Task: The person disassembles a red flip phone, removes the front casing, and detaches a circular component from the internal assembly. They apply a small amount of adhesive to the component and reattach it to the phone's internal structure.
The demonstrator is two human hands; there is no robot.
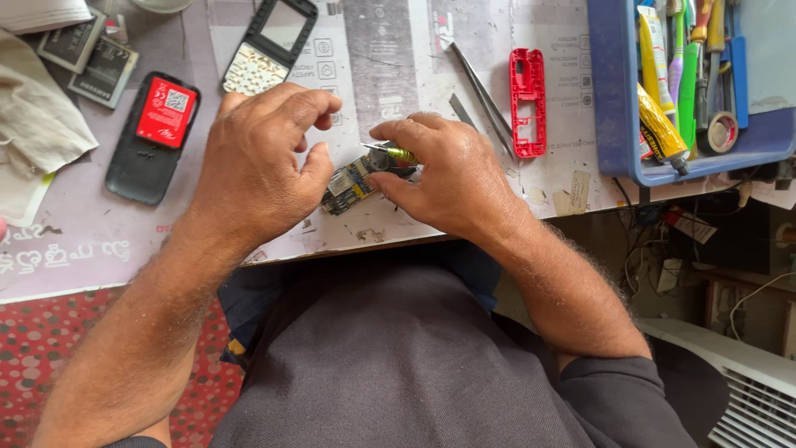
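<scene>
From the head camera, the left hand [253, 162] rests curled on the paper-covered bench [390, 66], its fingers bent inward just beside a small blue-and-gold phone circuit board [348, 184] that lies near the bench's front edge; whether it touches the board I cannot tell. The right hand [448, 178] is pinched around a thin yellow-green handled screwdriver [396, 153], its tip pointing at the board's upper end. To the left lies a dark phone back shell with a red battery [153, 137] (two loose grey batteries [87, 56] sit beyond it). A black keypad frame [267, 46] lies above the hands; to the right, steel tweezers [485, 95], a red plastic phone frame [528, 101] and a blue tool tray [609, 99].
</scene>
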